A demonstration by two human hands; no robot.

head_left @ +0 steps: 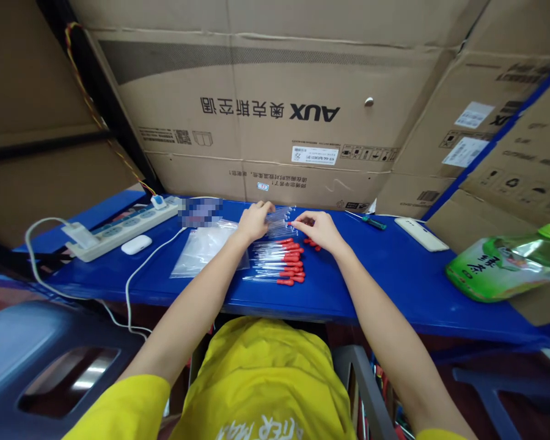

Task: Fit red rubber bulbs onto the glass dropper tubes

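My right hand [318, 230] pinches a small red rubber bulb [289, 223] between thumb and fingertips, at the right end of the clear glass dropper tubes [280, 222]. On the left end of those tubes, my left hand [255, 220] has its fingers curled round a tube, partly hidden from me. Nearer to me lies a pile of droppers [282, 261] with red bulbs on their right ends. Several loose red bulbs [311, 244] lie beneath my right hand. A clear plastic bag [201, 250] lies flat left of the droppers, partly behind my left forearm.
A white power strip [132, 227], a white earbud case [136, 244] and cables lie on the blue table [394, 281] at left. Towards the right are a green-handled screwdriver [371, 221], a white flat box [420, 234] and a green drink bottle [504, 266]. Cardboard [266, 73] walls the back.
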